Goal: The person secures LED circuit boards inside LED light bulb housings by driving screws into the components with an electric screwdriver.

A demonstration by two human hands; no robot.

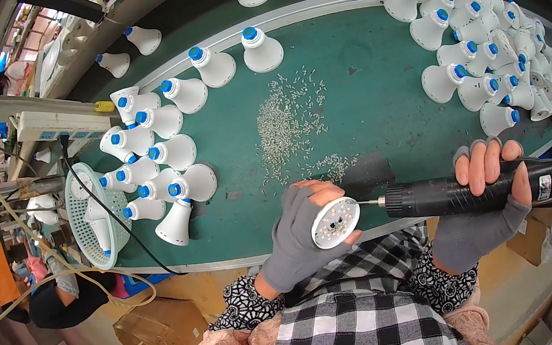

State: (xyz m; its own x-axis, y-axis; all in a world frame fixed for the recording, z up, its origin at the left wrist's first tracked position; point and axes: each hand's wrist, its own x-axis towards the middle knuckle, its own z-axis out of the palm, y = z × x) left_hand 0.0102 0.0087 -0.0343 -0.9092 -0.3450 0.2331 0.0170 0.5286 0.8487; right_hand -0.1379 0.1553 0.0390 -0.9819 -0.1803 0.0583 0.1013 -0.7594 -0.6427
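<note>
In a grey fingerless glove, my left hand is closed around a white bulb housing, its round LED board facing up and toward the right. My right hand, gloved the same way, wraps round a black electric screwdriver lying level. The screwdriver's thin bit points left, its tip right at the rim of the LED board. Just beyond my left hand, a heap of small silver screws spreads over the green table.
White bulb housings with blue caps stand and lie at the left; a large cluster fills the right. A pale green basket holds white parts. A power strip with a hanging black cable borders the left side. Below sits a cardboard box.
</note>
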